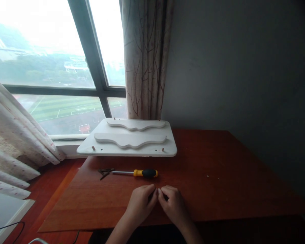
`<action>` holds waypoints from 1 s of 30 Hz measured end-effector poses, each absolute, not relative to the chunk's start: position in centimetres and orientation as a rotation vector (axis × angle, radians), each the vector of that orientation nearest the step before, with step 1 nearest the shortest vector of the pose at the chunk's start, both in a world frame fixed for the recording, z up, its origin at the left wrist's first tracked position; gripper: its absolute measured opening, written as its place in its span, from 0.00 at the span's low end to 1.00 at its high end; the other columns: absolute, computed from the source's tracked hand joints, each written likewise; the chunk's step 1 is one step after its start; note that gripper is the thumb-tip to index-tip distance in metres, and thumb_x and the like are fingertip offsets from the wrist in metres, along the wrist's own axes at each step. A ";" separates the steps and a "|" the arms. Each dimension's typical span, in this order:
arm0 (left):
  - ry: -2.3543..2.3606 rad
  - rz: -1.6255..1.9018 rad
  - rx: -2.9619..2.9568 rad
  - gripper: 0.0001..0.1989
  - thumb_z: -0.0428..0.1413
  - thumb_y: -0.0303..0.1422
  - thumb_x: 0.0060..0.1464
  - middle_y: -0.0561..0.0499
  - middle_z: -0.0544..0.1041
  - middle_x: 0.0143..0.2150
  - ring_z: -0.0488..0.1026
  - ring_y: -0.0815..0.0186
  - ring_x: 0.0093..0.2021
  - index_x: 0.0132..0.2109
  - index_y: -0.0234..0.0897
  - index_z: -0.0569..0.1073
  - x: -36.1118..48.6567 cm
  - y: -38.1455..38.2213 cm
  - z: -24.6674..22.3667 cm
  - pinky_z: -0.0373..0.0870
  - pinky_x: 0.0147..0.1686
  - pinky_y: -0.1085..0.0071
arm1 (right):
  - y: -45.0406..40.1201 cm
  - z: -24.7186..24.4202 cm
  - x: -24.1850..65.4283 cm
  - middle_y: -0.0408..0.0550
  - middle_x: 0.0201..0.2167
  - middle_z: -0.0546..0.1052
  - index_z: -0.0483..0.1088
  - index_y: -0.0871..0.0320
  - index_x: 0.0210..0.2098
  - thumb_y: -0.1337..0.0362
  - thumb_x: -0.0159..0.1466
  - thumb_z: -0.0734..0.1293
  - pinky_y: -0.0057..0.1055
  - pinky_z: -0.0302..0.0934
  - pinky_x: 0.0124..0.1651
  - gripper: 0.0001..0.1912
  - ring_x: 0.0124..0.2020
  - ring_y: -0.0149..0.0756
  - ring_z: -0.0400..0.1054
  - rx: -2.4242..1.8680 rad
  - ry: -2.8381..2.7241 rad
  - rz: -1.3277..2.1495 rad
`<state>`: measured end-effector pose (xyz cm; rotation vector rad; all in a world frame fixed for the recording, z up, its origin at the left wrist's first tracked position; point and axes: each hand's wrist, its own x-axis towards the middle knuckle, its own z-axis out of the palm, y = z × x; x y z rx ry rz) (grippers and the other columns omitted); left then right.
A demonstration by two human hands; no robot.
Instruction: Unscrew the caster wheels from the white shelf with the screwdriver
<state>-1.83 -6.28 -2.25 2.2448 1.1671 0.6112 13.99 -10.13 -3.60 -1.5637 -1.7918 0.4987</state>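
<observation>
My left hand (142, 200), right hand (173, 202) close together above tabletop (213, 191); fingers (162, 199) pinched narrow, cannot tell whether holding anything. Advise light, steady pinch. Screwdriver (135, 173) just beyond, tip by small dark pieces (105, 176). White board (142, 152) farther, wavy pieces (130, 139) atop.

branch-patterned curtain (147, 61) beside a dark-framed window (87, 51), green pitch (66, 106) outside

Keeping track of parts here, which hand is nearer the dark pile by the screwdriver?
Left. The left hand is nearer the camera and right of the dark pile; the right hand is farther right.
</observation>
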 end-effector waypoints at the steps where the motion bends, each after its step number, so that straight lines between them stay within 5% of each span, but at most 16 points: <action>1: 1.167 0.612 2.244 0.15 0.46 0.33 0.64 0.52 0.71 0.26 0.67 0.68 0.26 0.28 0.38 0.58 -1.8 -6.3 -2.2 0.53 0.28 0.72 | -10.1 -3.6 14.0 0.42 0.21 0.68 0.53 0.56 0.21 0.65 0.68 0.57 0.30 0.47 0.31 0.19 0.24 0.29 0.61 -1.565 -1.793 0.508; 30: 1.162 0.642 2.265 0.15 0.46 0.33 0.65 0.52 0.70 0.25 0.67 0.68 0.26 0.28 0.38 0.59 -2.0 -6.3 -2.4 0.53 0.28 0.72 | -10.2 -3.4 13.9 0.42 0.20 0.67 0.51 0.56 0.21 0.65 0.68 0.57 0.30 0.46 0.31 0.19 0.24 0.29 0.60 -1.565 -1.760 0.519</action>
